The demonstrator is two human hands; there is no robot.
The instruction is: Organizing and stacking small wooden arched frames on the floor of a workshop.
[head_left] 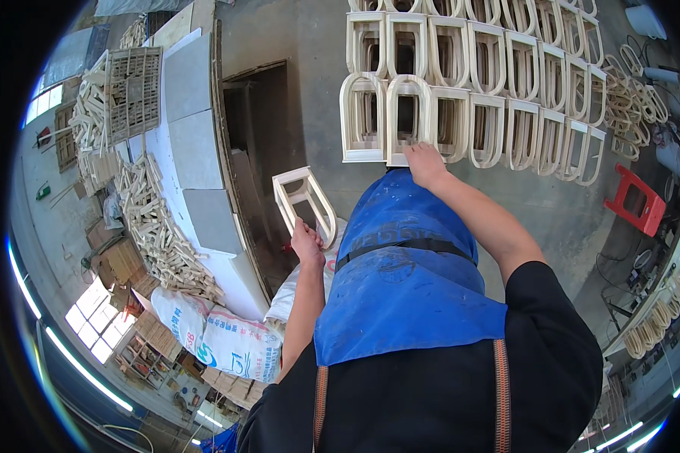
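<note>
My left hand (307,241) is closed around the rounded end of a pale wooden frame (283,204), a U-shaped piece with a straight bar across its other end. It holds this frame up, tilted, to the left of my blue apron (408,294). Out in front, my right hand (426,164) grips the near lower edge of another arched wooden frame (394,113). That frame stands in the closest row of many similar ones. My right fingertips are partly hidden against the wood.
Rows of stacked wooden frames (487,132) extend ahead and right. A red plastic stool (635,200) stands at the right. On the left are a panel-topped bench (196,151), a heap of short wooden pieces (159,226) and white printed sacks (219,336).
</note>
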